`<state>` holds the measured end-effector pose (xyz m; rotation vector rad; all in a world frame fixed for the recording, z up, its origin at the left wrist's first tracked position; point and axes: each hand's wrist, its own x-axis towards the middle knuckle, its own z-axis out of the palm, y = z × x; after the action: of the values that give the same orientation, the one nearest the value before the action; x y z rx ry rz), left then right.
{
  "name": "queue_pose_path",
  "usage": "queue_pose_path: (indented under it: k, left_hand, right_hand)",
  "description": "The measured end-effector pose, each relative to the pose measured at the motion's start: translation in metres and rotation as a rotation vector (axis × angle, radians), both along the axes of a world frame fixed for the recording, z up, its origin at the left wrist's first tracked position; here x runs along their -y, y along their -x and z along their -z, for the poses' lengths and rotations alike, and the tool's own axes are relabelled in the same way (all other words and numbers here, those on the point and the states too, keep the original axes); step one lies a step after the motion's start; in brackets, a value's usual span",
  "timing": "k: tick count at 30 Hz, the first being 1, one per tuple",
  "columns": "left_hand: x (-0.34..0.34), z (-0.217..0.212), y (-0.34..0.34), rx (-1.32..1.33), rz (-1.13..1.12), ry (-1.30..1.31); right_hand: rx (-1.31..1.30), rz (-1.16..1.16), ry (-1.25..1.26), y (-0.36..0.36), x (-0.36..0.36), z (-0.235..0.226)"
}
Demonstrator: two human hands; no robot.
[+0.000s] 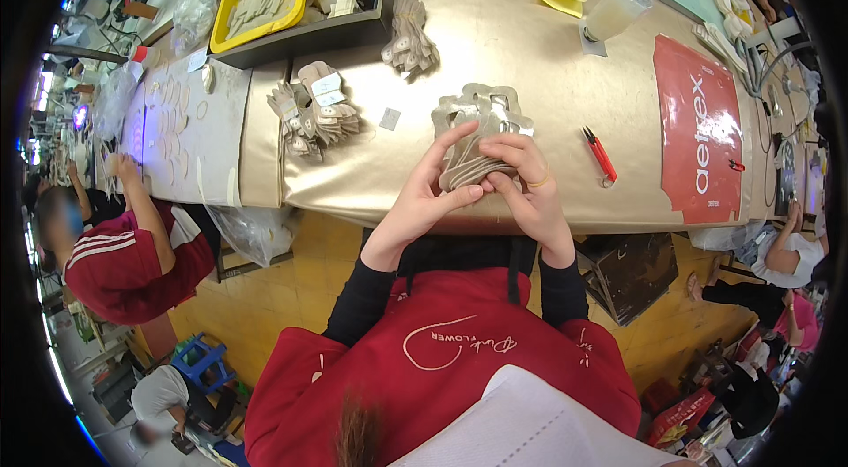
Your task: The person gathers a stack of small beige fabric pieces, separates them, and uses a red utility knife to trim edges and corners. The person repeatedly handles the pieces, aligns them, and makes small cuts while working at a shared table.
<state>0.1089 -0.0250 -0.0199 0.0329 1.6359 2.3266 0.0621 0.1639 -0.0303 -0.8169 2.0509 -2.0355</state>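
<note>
Pinching the pieces (477, 136) at the six-o'clock side of the table (371, 189), left hand (428, 187) and right hand (527, 180) are both half curled around them, but look how unevenly they're fanned: if either grip slackens, they could slide apart toward the snips (600, 156) at three o'clock.

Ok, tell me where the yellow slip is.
In the head view, the yellow slip lies on the far side of the table, right of centre, just left of the clear bottle.
</note>
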Motion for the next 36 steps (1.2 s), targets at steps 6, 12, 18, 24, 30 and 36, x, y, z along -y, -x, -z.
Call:
queue_pose_path:
  k: [6, 12, 18, 24, 30, 36]
  left_hand:
    - [0.001, 0.001, -0.002, 0.191, -0.096, -0.359]
    - [0.002, 0.001, -0.001, 0.073, -0.091, -0.186]
    - [0.013, -0.002, -0.008, 0.152, -0.196, -0.213]
    - [0.038, 0.004, -0.011, -0.017, -0.319, -0.093]
    - [0.049, 0.006, -0.014, -0.109, -0.418, -0.221]
    - [0.046, 0.004, -0.017, -0.049, -0.358, -0.153]
  right_hand:
    - [-0.067, -0.013, -0.061, 0.004, -0.001, -0.001]
    - [-0.029, -0.117, -0.095, 0.005, 0.004, -0.001]
    - [0.022, 0.081, -0.166, 0.010, -0.006, 0.008]
    - [0.098, 0.539, -0.705, 0.047, -0.018, 0.046]
    - [0.094, 0.456, -0.296, 0.030, -0.014, 0.054]
    - [0.089, 0.585, -0.249, 0.068, 0.004, 0.064]
